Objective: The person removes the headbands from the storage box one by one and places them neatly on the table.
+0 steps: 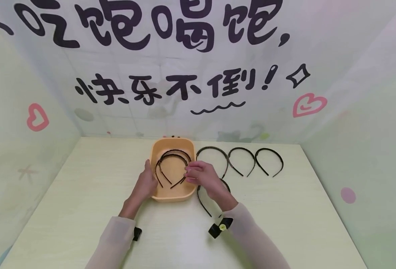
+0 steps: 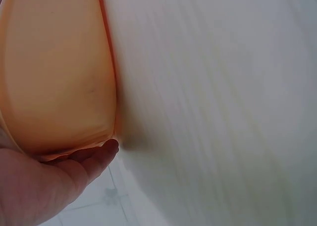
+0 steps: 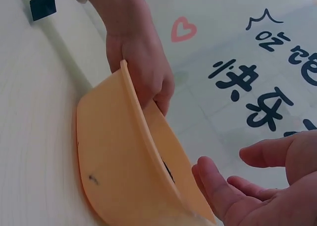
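An orange plastic basin (image 1: 174,199) stands near the back of the table, with two black toothed headbands (image 1: 173,157) lying overlapped inside. My left hand (image 1: 145,183) grips the basin's left side; the left wrist view has its fingers (image 2: 101,161) against the outer wall (image 2: 59,77). Over the basin's right rim hovers my right hand (image 1: 204,176), fingers and thumb apart and nothing between them, as the right wrist view shows. Beneath the right wrist lies another headband (image 1: 203,204), partly hidden. Beside the basin's right edge rests a larger toothed headband (image 1: 212,148).
Farther right, two more black headbands lie in a row, a middle one (image 1: 241,148) and an end one (image 1: 268,150). A printed wall (image 1: 171,119) closes the back of the pale table (image 1: 268,216), and side panels stand left and right.
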Motion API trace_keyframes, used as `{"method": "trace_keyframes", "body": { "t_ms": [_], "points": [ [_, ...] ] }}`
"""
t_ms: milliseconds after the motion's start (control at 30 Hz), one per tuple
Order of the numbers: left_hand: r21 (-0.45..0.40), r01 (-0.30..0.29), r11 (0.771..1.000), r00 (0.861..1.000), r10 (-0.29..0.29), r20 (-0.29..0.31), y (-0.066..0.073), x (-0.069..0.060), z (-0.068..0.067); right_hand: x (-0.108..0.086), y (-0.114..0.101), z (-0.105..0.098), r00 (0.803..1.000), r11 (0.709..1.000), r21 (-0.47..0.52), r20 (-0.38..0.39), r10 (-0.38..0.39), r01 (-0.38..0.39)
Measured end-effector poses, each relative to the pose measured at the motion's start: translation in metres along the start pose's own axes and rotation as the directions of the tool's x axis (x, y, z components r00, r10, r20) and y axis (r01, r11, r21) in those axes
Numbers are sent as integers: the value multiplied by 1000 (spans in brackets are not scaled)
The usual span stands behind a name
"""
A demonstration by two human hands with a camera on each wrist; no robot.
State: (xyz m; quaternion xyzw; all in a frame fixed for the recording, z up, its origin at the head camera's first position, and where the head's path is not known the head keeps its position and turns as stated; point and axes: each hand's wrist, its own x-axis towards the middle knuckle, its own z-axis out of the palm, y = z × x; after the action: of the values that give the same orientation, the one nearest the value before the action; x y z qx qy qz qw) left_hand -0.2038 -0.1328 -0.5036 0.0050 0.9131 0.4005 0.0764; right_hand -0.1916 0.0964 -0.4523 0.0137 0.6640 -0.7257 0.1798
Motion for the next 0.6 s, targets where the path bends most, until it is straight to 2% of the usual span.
{"method": "trace_keyframes", "body": {
  "t_ms": [233, 300, 467, 600],
  "points": [
    [7, -11, 1000, 1000, 11, -8, 0, 0, 1, 12, -5, 21, 996, 996, -35, 26, 87, -86],
    [2, -7, 1000, 1000, 7, -3, -1, 0, 1, 16, -4, 25, 993, 991, -59, 7, 118, -117],
    [9, -13, 1000, 1000, 13, 0, -1, 0, 1, 27, -1, 36, 981, 983, -32, -66, 180, -183],
    [2, -15, 1000, 1000, 15, -1, -1, 0, 1, 32, 0, 42, 974, 979, -34, -112, 198, -202]
  ]
}}
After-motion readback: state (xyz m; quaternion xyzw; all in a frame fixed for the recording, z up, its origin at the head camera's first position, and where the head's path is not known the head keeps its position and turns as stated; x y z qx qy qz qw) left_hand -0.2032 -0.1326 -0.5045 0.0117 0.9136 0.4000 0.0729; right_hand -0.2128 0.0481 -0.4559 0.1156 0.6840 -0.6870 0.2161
